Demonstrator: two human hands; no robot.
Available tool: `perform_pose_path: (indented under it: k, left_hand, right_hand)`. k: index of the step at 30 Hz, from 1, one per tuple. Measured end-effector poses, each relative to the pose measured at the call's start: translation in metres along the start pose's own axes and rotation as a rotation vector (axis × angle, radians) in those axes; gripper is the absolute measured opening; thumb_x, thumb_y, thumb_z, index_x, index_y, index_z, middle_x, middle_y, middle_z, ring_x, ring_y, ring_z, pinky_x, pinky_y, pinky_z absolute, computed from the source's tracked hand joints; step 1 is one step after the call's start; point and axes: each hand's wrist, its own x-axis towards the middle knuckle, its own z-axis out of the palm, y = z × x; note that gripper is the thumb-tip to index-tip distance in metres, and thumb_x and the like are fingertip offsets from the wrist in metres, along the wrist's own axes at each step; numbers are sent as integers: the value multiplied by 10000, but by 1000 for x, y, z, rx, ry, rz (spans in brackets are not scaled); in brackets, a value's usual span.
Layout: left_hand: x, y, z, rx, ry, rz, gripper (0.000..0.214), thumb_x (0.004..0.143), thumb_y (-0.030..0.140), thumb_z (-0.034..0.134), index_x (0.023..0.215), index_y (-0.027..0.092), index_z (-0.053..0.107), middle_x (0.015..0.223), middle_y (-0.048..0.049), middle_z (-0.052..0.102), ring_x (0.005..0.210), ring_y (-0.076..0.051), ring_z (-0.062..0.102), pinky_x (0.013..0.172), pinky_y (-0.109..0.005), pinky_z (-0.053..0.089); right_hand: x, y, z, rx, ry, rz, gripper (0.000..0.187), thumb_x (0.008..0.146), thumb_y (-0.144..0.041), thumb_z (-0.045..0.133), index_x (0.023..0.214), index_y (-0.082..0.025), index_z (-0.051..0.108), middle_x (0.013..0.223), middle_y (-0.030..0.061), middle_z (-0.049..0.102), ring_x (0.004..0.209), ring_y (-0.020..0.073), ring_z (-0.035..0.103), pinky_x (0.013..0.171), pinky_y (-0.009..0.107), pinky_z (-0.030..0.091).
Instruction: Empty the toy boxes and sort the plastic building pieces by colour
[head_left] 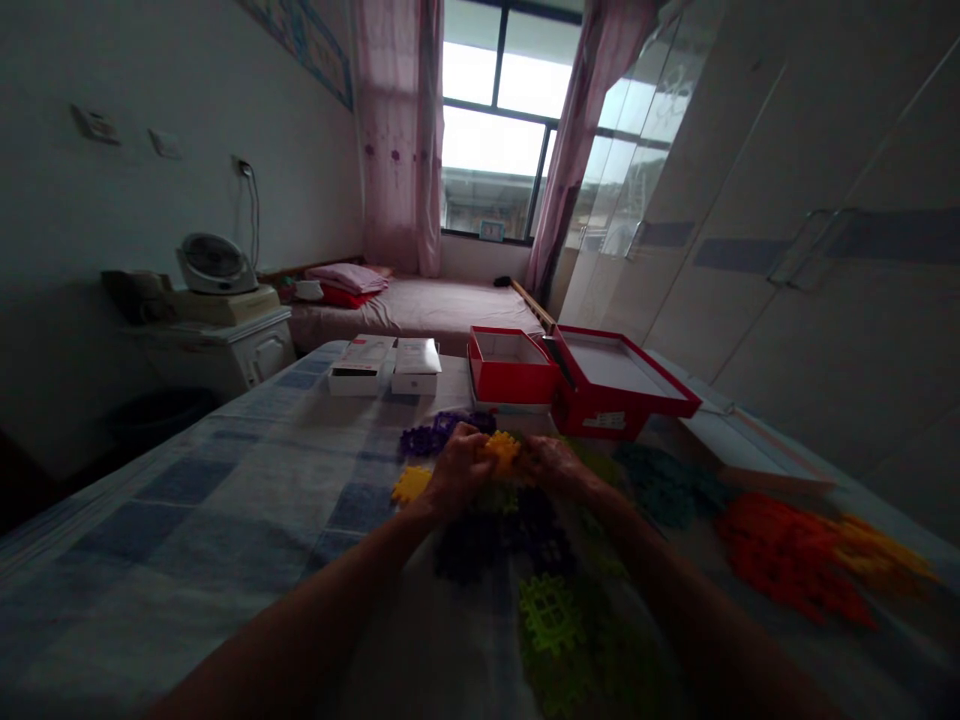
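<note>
A yellow toothed plastic building piece (pixel 504 450) is held up between my two hands. My left hand (pixel 463 465) is closed on its left side, and my right hand (pixel 553 462) pinches the right edge; the fingertips are partly hidden and blurred. Just left of my left hand lies another yellow piece (pixel 411 485). Purple pieces (pixel 422 441) rest behind that hand. Between my forearms are dark purple pieces (pixel 472 548), and nearer to me a lime-green square piece (pixel 551 612) with a window-like grid sits on more green ones.
Right of my arm are piles of teal pieces (pixel 667 485), orange-red pieces (pixel 787 550) and yellow-orange pieces (pixel 881 552). Farther back stand two white boxes (pixel 416 368), an open red box (pixel 514 375) and a larger red box (pixel 600 412). A checked cloth (pixel 247 480) covers the surface.
</note>
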Motion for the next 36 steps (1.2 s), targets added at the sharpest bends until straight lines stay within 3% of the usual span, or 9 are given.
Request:
perform_pose_path:
  k: [5, 8, 12, 15, 23, 27, 32, 36]
  left_hand:
    - [11, -10, -17, -385, 257, -229, 271, 706, 288, 570, 941, 153, 570, 853, -30, 619, 768, -149, 595, 713, -266, 480]
    - [14, -17, -25, -472, 316, -284, 324, 680, 301, 591, 968, 157, 563, 840, -24, 638, 745, -148, 611, 705, -273, 491]
    - [12, -19, -27, -485, 331, -305, 327, 668, 295, 603, 963, 160, 566, 832, -27, 646, 741, -148, 619, 704, -278, 500]
    - [12, -17, -26, -491, 343, -306, 322, 670, 289, 603, 961, 159, 558, 849, -37, 646, 745, -150, 622, 701, -281, 504]
    - [12, -19, -23, -477, 351, -271, 295, 684, 281, 595, 948, 155, 557, 847, -31, 641, 748, -147, 620, 705, -282, 504]
    - [10, -17, -23, -468, 334, -264, 296, 686, 288, 594, 949, 156, 557, 833, -29, 644, 737, -149, 622, 702, -283, 504]
    - [9, -15, -23, -484, 320, -247, 333, 683, 296, 603, 980, 155, 549, 846, -29, 646, 744, -154, 625, 699, -281, 505]
    - [7, -11, -22, -509, 281, -227, 295, 674, 309, 614, 924, 161, 565, 828, -18, 645, 733, -152, 622, 671, -260, 499]
  right_hand:
    - [-3, 0, -4, 102, 8, -38, 171, 808, -209, 460, 782, -148, 618, 748, 46, 622, 643, 115, 516, 558, 205, 342]
    - [2, -3, -2, 177, -31, -88, 142, 793, -237, 495, 791, -159, 614, 740, 20, 615, 631, 103, 514, 553, 195, 360]
    - [11, -3, 6, 302, 23, -130, 236, 838, -314, 427, 902, -156, 590, 742, 1, 602, 614, 92, 501, 542, 187, 377]
    - [13, -1, 11, 283, 89, -97, 231, 835, -291, 410, 844, -146, 590, 687, 3, 584, 585, 93, 486, 531, 194, 364]
    - [10, -16, 11, 129, 37, -145, 96, 741, -172, 525, 714, -169, 617, 659, 23, 600, 605, 118, 498, 602, 224, 368]
    - [9, -18, 7, 106, 33, -179, 57, 718, -203, 580, 714, -183, 633, 680, 12, 611, 658, 133, 531, 667, 243, 392]
    - [-5, -16, 5, 110, 95, -134, 105, 724, -205, 579, 798, -180, 649, 793, 43, 630, 747, 156, 553, 666, 246, 404]
    - [-20, -12, -2, 179, 164, -67, 218, 764, -203, 501, 958, -175, 598, 756, 34, 624, 641, 141, 548, 604, 244, 400]
